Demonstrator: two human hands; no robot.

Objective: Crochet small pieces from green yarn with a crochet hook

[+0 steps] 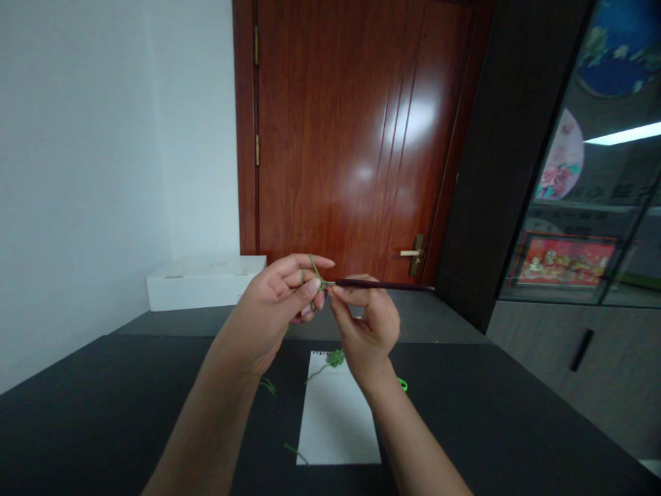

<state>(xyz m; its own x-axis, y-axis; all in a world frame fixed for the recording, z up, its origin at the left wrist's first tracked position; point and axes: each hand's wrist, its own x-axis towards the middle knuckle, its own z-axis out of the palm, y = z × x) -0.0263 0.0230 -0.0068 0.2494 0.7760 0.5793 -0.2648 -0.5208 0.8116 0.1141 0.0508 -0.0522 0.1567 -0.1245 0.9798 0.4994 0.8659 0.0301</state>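
Note:
Both hands are raised above a black table (103,413). My left hand (279,303) pinches a strand of green yarn (315,272), which loops over its index finger. My right hand (366,324) is closed on a dark crochet hook (385,284) held level, its tip at the yarn by my left fingertips. Below the hands a white notepad (338,420) lies on the table with a small green crocheted piece (335,357) at its top edge. More green yarn (267,386) trails on the table beside it.
A white flat box (204,282) sits on the floor by the white wall at the left. A reddish wooden door (356,138) with a brass handle stands straight ahead. A dark glass-fronted cabinet (583,207) is at the right.

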